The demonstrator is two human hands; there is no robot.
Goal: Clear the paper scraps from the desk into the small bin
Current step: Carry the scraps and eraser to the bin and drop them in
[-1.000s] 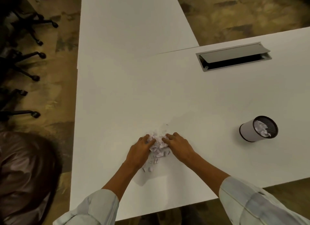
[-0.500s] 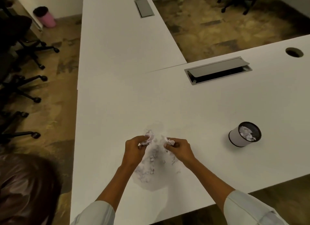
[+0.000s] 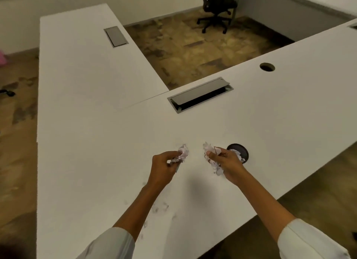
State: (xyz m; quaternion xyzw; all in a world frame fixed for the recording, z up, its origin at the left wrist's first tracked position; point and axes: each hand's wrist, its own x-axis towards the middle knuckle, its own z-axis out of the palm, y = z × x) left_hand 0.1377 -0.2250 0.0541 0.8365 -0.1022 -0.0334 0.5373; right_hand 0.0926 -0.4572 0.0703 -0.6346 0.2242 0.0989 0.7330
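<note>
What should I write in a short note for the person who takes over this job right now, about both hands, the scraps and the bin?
Left hand: closed on a bunch of paper scraps, raised above the desk.
Right hand: closed on a second bunch, right beside the small bin in this view.
Bin: on the desk, partly hidden behind the right hand; some paper is already inside.
Done: the main heap is picked up.
Left: drop both handfuls into the bin, then collect the small bits that lie on the desk near the left forearm.
</note>
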